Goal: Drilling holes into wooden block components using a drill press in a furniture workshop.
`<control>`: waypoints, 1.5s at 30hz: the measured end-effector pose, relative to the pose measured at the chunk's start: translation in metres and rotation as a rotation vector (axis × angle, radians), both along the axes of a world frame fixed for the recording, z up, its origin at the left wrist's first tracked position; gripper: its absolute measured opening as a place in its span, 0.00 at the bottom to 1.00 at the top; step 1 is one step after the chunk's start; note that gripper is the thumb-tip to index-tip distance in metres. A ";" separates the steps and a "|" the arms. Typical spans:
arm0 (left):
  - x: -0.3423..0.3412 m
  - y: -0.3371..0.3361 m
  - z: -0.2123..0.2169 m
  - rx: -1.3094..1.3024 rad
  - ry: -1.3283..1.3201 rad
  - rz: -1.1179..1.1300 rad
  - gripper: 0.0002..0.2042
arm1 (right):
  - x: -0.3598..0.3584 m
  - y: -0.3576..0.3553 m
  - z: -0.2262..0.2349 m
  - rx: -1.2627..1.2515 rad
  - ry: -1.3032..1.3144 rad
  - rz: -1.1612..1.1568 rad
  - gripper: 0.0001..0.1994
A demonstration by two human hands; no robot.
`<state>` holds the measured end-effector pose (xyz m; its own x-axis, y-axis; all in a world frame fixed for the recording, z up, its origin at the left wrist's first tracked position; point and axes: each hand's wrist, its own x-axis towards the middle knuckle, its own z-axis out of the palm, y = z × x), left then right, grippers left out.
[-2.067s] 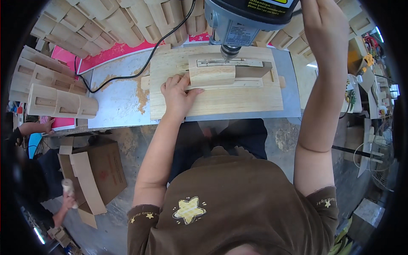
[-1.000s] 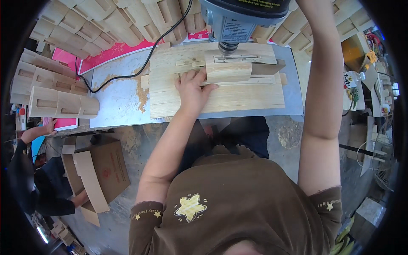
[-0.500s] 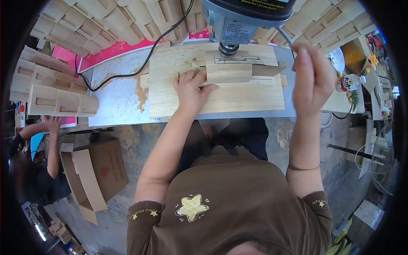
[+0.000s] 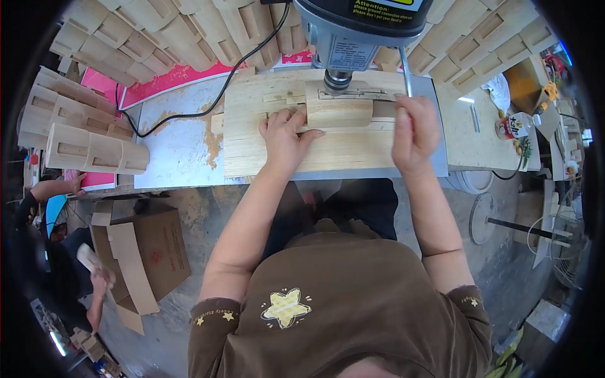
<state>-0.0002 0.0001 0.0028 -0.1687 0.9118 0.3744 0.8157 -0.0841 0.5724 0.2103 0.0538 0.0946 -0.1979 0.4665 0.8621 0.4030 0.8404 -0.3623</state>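
Two hands work: left hand (image 4: 285, 135) spread flat, pressing block (image 4: 338, 113) under drill (image 4: 338, 79); right hand (image 4: 413, 132) fisted around lever (image 4: 404, 72), just right.

Open brown box (image 4: 148, 255) on the floor lower left, yellow-black label (image 4: 384, 7) on the drill head, small red-white carton (image 4: 509, 128) on the right counter (image 4: 469, 148).

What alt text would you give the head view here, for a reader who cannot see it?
A person stands at a drill press, left hand pressing a small wooden block onto a wooden board under the chuck, right hand gripping the thin metal feed lever. Stacks of slotted wooden pieces line the bench; an open cardboard box sits on the floor.
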 end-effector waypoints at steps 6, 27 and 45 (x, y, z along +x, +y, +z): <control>-0.002 -0.001 0.001 0.001 -0.026 0.022 0.25 | -0.015 0.046 0.118 -0.131 0.095 -0.101 0.11; -0.069 -0.052 0.043 0.123 -0.261 -0.183 0.20 | 0.051 0.001 -0.016 -0.788 -0.387 0.258 0.15; -0.177 -0.122 0.031 0.124 -0.358 0.470 0.41 | 0.047 -0.052 -0.020 -1.017 0.017 0.393 0.10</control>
<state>-0.1777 -0.1224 0.0340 -0.6785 0.6618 0.3188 0.5398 0.1549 0.8274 0.2575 0.0023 0.0747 -0.4808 0.8696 0.1127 0.1597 0.2132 -0.9639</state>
